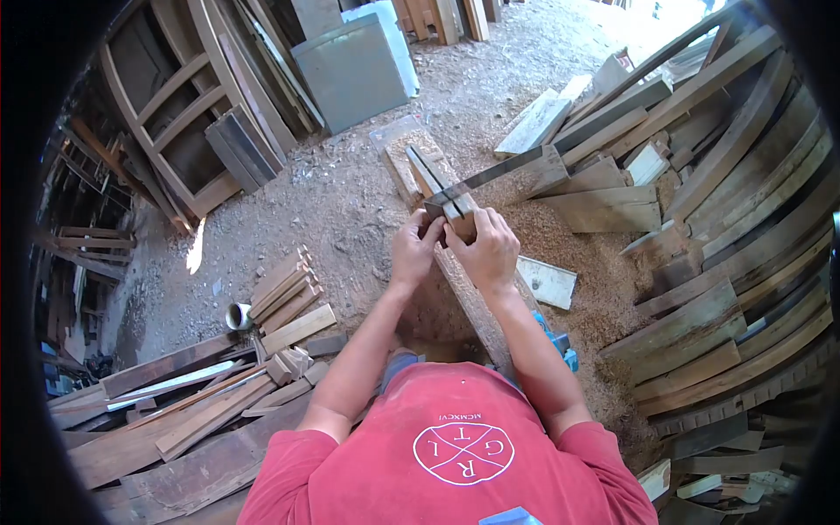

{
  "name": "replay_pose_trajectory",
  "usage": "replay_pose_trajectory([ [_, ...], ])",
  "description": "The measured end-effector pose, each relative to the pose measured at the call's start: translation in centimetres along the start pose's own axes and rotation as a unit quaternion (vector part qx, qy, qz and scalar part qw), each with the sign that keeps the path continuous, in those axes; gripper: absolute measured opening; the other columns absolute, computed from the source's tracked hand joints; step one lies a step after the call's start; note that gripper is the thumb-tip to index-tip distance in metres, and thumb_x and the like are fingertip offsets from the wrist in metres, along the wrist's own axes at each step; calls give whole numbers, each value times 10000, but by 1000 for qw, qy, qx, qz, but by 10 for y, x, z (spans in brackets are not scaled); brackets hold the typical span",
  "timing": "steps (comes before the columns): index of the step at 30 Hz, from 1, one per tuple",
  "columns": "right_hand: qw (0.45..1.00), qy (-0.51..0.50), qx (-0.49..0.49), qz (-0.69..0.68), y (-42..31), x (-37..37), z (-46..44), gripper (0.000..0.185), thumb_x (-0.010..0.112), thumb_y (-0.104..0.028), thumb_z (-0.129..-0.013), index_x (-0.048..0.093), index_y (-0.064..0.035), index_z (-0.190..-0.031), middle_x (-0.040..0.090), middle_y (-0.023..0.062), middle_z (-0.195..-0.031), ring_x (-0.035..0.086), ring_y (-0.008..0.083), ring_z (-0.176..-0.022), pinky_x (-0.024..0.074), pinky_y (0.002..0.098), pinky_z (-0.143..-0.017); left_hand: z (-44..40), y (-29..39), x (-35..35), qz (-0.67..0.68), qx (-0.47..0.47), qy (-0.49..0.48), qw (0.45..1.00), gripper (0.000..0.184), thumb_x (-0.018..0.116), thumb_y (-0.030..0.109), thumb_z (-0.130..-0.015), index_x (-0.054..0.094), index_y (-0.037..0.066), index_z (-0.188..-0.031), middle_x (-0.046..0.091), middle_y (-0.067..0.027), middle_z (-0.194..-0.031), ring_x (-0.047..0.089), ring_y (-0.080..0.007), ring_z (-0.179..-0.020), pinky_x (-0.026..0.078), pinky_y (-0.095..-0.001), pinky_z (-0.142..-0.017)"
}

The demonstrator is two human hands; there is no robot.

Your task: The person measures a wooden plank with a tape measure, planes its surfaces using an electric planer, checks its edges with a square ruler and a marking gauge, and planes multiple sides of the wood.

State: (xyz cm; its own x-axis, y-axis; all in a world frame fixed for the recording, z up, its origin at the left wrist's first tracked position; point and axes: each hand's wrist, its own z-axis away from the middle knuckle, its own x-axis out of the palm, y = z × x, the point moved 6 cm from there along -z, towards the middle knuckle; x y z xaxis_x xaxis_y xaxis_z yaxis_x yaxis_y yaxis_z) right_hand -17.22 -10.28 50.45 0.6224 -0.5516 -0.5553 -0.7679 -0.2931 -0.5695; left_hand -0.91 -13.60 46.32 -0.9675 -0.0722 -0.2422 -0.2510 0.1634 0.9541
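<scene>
My left hand (414,251) and my right hand (486,248) are close together in front of me, over a long wooden beam (468,293). A wooden piece (458,206) with a dark lengthwise line sits between them. My right fingers are wrapped round its near end, while my left fingers are closed at its left side. Across the piece lies a flat dark strip (499,173), like a metal blade, reaching away to the right. The left fingertips are at its near end; whether they grip it I cannot tell.
A teal power tool (560,343) lies partly hidden beside my right forearm. Stacked boards (691,332) fill the right side, near sawdust (573,254). Planks (210,411) lie at lower left, by short sticks (284,289) and a white cup-like container (238,316). Wooden frames (175,105) lean behind.
</scene>
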Motion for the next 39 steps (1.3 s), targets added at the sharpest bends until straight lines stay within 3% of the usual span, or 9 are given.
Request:
replay_pose_trajectory([
  [6, 1000, -8, 12, -3, -5, 2, -15, 395, 861, -347, -824, 690, -12, -947, 712, 169, -942, 710, 379, -917, 581, 489, -806, -22, -7, -1, 109, -33, -87, 990, 204, 706, 202, -1067, 717, 4, -1112, 780, -59, -916, 735, -114, -824, 597, -304, -760],
  [11, 1000, 0, 4, -4, -7, 2, -18, 385, 859, -333, -827, 694, -13, -962, 709, 168, -928, 708, 377, -915, 579, 489, -803, -30, -10, -4, 109, -45, -69, 991, 217, 708, 197, -1062, 718, -9, -1127, 783, -66, -923, 741, -119, -830, 606, -308, -752],
  [19, 1000, -9, 13, -3, -10, 3, -23, 377, 870, -289, -813, 689, -8, -988, 682, 177, -908, 691, 391, -872, 561, 500, -773, -130, -119, -15, 78, -91, -104, 987, 220, 725, 191, -1033, 756, 10, -1155, 789, -60, -944, 704, -118, -774, 579, -292, -685],
  [25, 999, -25, 33, 5, -16, -1, -15, 402, 879, -292, -794, 683, -8, -1001, 672, 189, -894, 685, 410, -831, 554, 511, -747, -126, -118, -20, -6, -77, -100, 992, 254, 765, 238, -1001, 775, 4, -1099, 776, -78, -849, 692, -115, -756, 528, -313, -675],
  [28, 983, -137, 98, 70, -20, -4, 2, 439, 855, -326, -820, 683, -35, -1100, 720, 150, -923, 714, 373, -842, 567, 481, -762, -110, -115, -21, -36, -77, -124, 989, 249, 780, 245, -982, 782, 21, -1091, 792, -116, -876, 713, -126, -777, 549, -334, -711],
  [30, 957, -222, 152, 105, -11, -7, 35, 418, 859, -327, -798, 647, -58, -1038, 713, 166, -871, 716, 379, -816, 562, 487, -748, -89, -101, -30, -154, -40, -113, 981, 208, 776, 194, -990, 777, 25, -1110, 805, -140, -934, 748, -161, -843, 571, -370, -752],
  [33, 907, -324, 220, 153, 28, -2, 122, 405, 848, -268, -760, 598, -60, -1001, 702, 208, -823, 716, 413, -827, 557, 515, -746, -58, -139, -59, -105, -46, -68, 991, 214, 769, 188, -1007, 770, 10, -1125, 809, -131, -994, 763, -184, -887, 582, -370, -793],
  [35, 882, -331, 296, 156, 53, -6, 176, 395, 826, -217, -756, 595, -42, -1026, 706, 224, -848, 712, 441, -844, 555, 533, -761, -32, -183, -92, -18, -145, 40, 988, 251, 761, 220, -1028, 760, -1, -1146, 811, -112, -1047, 761, -184, -914, 585, -359, -837],
  [39, 900, -294, 298, 121, 56, -17, 184, 402, 822, -202, -777, 598, -32, -1063, 709, 231, -866, 706, 462, -853, 557, 546, -774, 2, -246, -158, -69, -195, 141, 968, 257, 753, 256, -1044, 752, 18, -1142, 792, -61, -1007, 710, -126, -928, 548, -310, -870],
])
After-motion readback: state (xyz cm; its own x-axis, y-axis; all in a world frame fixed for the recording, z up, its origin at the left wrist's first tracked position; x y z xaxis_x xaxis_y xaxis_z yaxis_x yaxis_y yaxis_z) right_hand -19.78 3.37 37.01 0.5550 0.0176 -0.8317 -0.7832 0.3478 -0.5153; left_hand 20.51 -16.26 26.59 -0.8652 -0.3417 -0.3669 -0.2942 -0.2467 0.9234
